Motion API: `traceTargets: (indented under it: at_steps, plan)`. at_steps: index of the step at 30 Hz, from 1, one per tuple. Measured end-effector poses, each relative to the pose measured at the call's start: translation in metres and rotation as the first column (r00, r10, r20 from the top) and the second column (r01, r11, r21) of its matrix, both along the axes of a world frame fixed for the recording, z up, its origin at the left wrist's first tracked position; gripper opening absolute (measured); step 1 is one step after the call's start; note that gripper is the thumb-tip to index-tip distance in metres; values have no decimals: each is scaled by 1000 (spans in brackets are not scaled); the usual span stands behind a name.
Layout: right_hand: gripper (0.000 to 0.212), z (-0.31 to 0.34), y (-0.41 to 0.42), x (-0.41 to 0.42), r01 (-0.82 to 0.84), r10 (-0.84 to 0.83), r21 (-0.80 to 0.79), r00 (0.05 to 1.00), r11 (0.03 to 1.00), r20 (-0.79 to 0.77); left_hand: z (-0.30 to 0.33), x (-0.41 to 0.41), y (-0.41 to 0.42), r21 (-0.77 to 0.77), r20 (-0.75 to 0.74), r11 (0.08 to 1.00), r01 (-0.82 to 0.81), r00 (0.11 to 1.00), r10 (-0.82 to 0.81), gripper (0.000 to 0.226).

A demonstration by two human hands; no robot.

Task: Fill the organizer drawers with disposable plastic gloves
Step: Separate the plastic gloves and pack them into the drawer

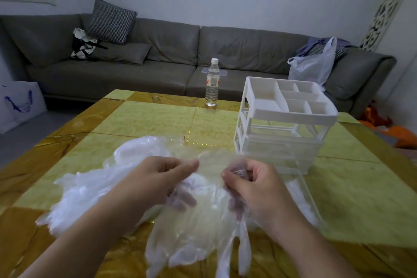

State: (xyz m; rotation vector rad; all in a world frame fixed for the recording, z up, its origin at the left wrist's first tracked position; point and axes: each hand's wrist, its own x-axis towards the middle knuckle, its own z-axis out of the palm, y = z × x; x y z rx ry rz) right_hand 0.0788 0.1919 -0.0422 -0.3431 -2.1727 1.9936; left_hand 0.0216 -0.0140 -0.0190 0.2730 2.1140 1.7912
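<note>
A loose heap of clear disposable plastic gloves [90,189] lies on the yellow-green table in front of me. My left hand [155,183] and my right hand [255,187] both pinch a bunch of gloves [198,232] held up between them, its fingers hanging toward me. The white plastic organizer [284,124] stands to the right, with a divided tray on top. One clear drawer [304,196] is pulled out toward me with gloves inside, just right of my right hand.
A water bottle [212,83] stands at the table's far edge. Behind it runs a grey sofa [158,56] with cushions, bags and a white plastic bag [313,67]. A white shopping bag [18,104] sits on the floor at left.
</note>
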Motion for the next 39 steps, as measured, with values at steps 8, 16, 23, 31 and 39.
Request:
traceTargets:
  at_steps: [8, 16, 23, 31, 39]
  plan:
    - [8, -3, 16, 0, -175, 174, 25, 983, 984, 54, -5, -8, -7, 70, -129, 990, -124, 983, 133, 7]
    - [14, 6, 40, 5, -112, 114, 56, 993, 992, -18, -4, -16, -15, 101, -158, 983, -155, 973, 170, 9]
    - [14, 8, 42, 5, -66, 69, 153, 997, 986, -15, -6, -17, -16, 116, -185, 980, -160, 966, 180, 11]
    - [26, 13, 44, 11, 134, -93, 230, 979, 964, -180, -5, -18, -18, 176, -200, 964, -198, 952, 232, 8]
    - [14, 4, 8, 11, 83, 44, 695, 986, 715, -163, -5, -13, -11, 202, -218, 969, -139, 959, 183, 9]
